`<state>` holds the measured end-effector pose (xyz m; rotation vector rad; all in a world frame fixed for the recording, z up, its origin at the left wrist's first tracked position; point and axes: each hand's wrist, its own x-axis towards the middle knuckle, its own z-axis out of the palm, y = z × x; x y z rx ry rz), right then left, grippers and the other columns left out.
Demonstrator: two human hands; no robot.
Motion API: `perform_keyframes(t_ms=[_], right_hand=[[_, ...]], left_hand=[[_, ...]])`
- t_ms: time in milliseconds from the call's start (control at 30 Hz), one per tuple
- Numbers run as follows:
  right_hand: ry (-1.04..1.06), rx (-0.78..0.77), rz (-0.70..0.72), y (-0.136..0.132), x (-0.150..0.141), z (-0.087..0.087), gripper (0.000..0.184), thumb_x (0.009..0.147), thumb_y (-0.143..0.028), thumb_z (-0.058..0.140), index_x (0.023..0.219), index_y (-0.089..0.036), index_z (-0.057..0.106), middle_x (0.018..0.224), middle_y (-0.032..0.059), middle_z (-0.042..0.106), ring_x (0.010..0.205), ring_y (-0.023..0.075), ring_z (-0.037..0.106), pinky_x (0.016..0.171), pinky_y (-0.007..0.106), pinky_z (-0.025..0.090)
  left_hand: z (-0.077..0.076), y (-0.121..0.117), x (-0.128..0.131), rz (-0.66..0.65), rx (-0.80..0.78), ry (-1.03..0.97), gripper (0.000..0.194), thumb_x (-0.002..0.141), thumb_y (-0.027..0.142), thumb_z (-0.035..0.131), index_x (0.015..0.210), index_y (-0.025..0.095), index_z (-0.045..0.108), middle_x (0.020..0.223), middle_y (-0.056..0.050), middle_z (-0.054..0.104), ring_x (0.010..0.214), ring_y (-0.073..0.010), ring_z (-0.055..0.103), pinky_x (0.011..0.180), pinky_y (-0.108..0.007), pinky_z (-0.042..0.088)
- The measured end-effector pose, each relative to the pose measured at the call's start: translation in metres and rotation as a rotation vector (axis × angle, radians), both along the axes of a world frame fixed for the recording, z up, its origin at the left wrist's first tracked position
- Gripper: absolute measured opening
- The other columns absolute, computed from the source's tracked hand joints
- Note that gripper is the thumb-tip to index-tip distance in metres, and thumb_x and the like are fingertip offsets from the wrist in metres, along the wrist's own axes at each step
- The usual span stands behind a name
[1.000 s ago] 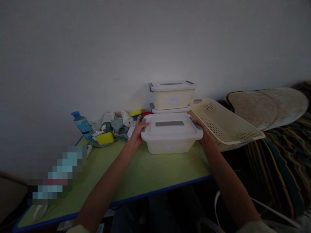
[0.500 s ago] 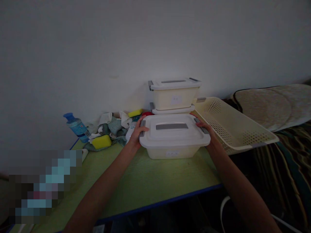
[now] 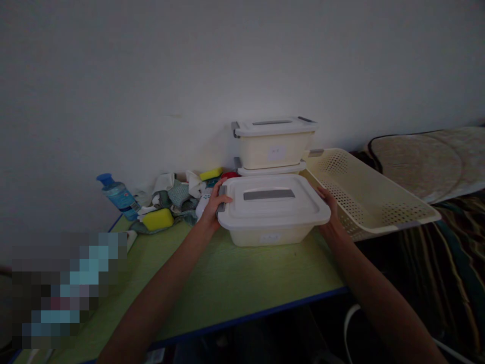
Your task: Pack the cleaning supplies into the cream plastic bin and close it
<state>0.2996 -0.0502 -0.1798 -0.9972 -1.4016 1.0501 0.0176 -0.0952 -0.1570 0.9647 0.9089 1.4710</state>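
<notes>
A cream storage box (image 3: 271,235) with a white lid (image 3: 265,210) stands on the green table in front of me. Its lid has a grey handle strip in the middle. My left hand (image 3: 216,205) grips the box's left end, thumb on the grey latch (image 3: 222,197) and fingers round the side. At the opposite end, my right hand (image 3: 329,210) is curled against the side below the lid's rim. No latch shows on top of the rim there, and part of this hand is hidden by the lid.
Behind stand two stacked storage boxes (image 3: 275,149). A perforated cream basket (image 3: 379,202) lies to the right, beside a cushion (image 3: 428,151). On the left are a blue bottle (image 3: 119,197), a yellow sponge (image 3: 158,220) and crumpled cloths (image 3: 178,194). The table (image 3: 227,288) has a blue edge.
The grey latch at the box's right end has swung off the lid and out of sight. My right hand has moved slightly outward and down; my left hand stays in place.
</notes>
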Motion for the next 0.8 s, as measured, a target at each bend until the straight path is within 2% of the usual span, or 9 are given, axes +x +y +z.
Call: perform_keyframes(t_ms=[133,400,800], right_hand=[[0.054,-0.054,0.017,-0.004,-0.004,0.004,0.062,0.071,-0.057,0.035,0.122,-0.024,0.047,0.106,0.0043,0.064,0.099,0.0276,0.06,0.079,0.043,0.051],[0.051,-0.087,0.042,-0.007,-0.005,0.008,0.059,0.067,-0.047,0.04,0.121,-0.026,0.049,0.104,0.0029,0.065,0.095,0.0278,0.061,0.079,0.043,0.051],[0.075,-0.07,0.035,-0.003,-0.002,0.007,0.053,0.067,-0.041,0.042,0.117,-0.026,0.051,0.118,0.001,0.058,0.109,0.0267,0.054,0.09,0.042,0.047]], left_hand=[[-0.001,0.001,0.0,0.008,0.01,0.04,0.067,0.047,0.019,0.056,0.112,0.026,0.045,0.11,-0.001,0.049,0.082,-0.0182,0.052,0.061,-0.026,0.043],[-0.006,0.009,-0.008,0.066,0.108,0.172,0.048,0.052,0.025,0.057,0.099,0.024,0.051,0.101,0.0,0.052,0.085,-0.019,0.049,0.066,-0.026,0.04],[-0.003,0.008,-0.011,-0.019,0.094,0.166,0.052,0.051,0.025,0.055,0.103,0.024,0.048,0.102,0.0,0.05,0.082,-0.0181,0.048,0.063,-0.025,0.039]])
